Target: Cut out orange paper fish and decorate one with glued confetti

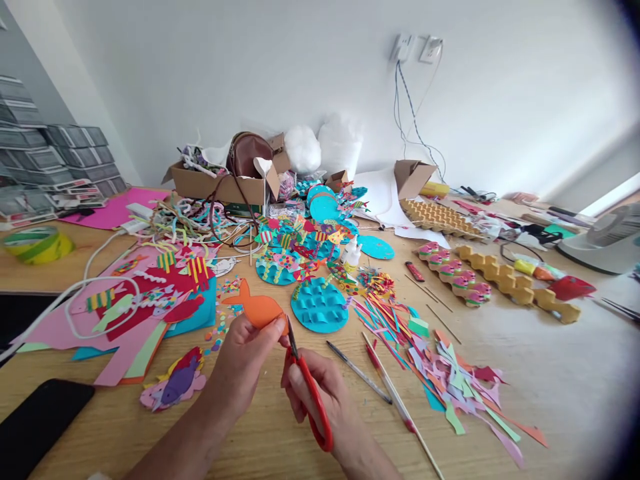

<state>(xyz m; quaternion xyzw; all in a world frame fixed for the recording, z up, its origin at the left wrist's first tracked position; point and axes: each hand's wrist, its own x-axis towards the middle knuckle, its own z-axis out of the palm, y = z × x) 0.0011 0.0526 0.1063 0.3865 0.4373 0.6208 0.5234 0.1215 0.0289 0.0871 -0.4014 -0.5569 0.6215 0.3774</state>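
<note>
Between the thumb and fingers of my left hand [250,350] is an orange paper fish [257,303], held up above the table with its tail to the upper left. Red-handled scissors [313,397] sit in my right hand [325,383], fingers wrapped round the handles. Their blades meet the right edge of the fish, close to my left fingertips; how far apart the blades are is hard to make out. A round blue card [320,307] with raised paper loops lies just beyond. To the left of my left wrist is a small pile of cut paper fish [177,380].
Pink and red paper sheets [115,307] lie at left near a black phone [45,427]. A pen [357,370], thin sticks [400,400] and paper scraps [460,373] lie at right. Egg-carton strips [515,280], a glue bottle [351,253] and a cardboard box [220,183] stand farther back.
</note>
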